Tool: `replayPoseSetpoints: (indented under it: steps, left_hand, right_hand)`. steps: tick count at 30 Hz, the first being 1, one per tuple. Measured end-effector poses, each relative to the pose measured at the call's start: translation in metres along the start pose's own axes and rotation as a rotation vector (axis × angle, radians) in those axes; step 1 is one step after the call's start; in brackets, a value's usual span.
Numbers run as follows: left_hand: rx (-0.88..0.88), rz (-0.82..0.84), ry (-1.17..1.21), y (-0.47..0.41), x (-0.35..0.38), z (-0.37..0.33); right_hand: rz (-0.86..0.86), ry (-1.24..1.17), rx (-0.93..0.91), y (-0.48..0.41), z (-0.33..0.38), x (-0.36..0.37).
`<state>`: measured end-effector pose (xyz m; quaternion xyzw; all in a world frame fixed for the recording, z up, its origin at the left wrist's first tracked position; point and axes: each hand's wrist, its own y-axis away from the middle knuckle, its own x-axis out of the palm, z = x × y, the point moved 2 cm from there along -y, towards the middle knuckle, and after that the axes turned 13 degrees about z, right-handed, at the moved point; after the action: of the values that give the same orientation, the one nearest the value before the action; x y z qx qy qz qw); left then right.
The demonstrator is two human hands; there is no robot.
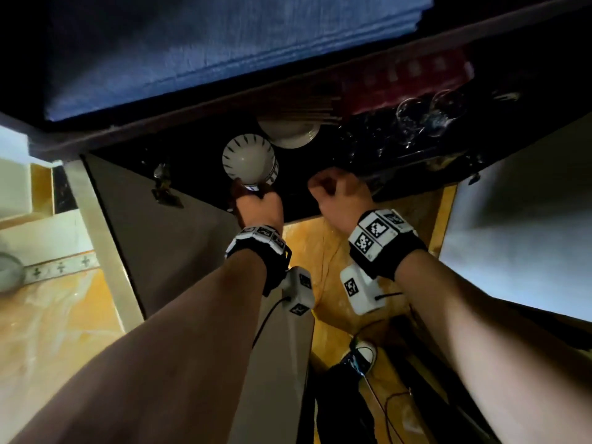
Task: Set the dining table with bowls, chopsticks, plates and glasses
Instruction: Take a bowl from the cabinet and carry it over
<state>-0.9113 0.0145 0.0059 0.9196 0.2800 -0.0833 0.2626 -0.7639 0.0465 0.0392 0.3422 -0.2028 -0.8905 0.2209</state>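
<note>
Over the table (298,177), the left hand (260,205) pinches the bowl (248,161) by its edge. It is probably light, slick and breakable, so safer cupped underneath. The right hand (342,197) is curled and seemingly empty.

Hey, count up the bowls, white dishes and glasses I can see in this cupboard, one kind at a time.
Bowl: 1, striped, held in the left hand
White dish: 1 showing behind it, possibly a stack
Glasses: 2, clear, to the right
Total: 4
</note>
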Motion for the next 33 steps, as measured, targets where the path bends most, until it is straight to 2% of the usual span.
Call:
replayPoseSetpoints:
  steps: [4,8,10,12,15,19,23,27,30,33]
  left_hand:
    - [0.021,-0.019,-0.087,0.039,0.000,-0.040]
    - [0.118,0.046,-0.171,0.078,0.007,-0.075]
    - [0.169,0.123,-0.134,0.101,0.019,-0.091]
    - [0.194,0.209,-0.106,0.130,0.033,-0.106]
    - [0.201,0.262,-0.074,0.172,0.055,-0.128]
    - [0.180,0.416,0.051,0.241,0.091,-0.149]
    - [0.262,0.580,0.118,0.300,0.124,-0.154]
    - [0.331,0.644,0.013,0.348,0.156,-0.145]
    - [0.393,0.643,-0.218,0.380,0.182,-0.138]
    - [0.455,0.632,-0.349,0.408,0.213,-0.132]
  right_hand:
    - [-0.085,-0.134,0.016,0.042,0.016,-0.029]
    - [-0.129,-0.133,0.042,0.080,0.030,-0.059]
    - [-0.193,-0.133,0.085,0.100,0.030,-0.080]
    - [-0.281,-0.232,0.121,0.125,0.019,-0.099]
    - [-0.417,-0.309,0.159,0.158,0.002,-0.126]
    - [-0.478,-0.512,0.144,0.201,-0.031,-0.166]
    - [-0.581,-0.602,0.117,0.242,-0.083,-0.200]
    - [-0.697,-0.631,0.188,0.297,-0.110,-0.223]
    - [-0.742,-0.489,0.317,0.340,-0.125,-0.241]
    - [-0.810,-0.472,0.336,0.368,-0.159,-0.255]
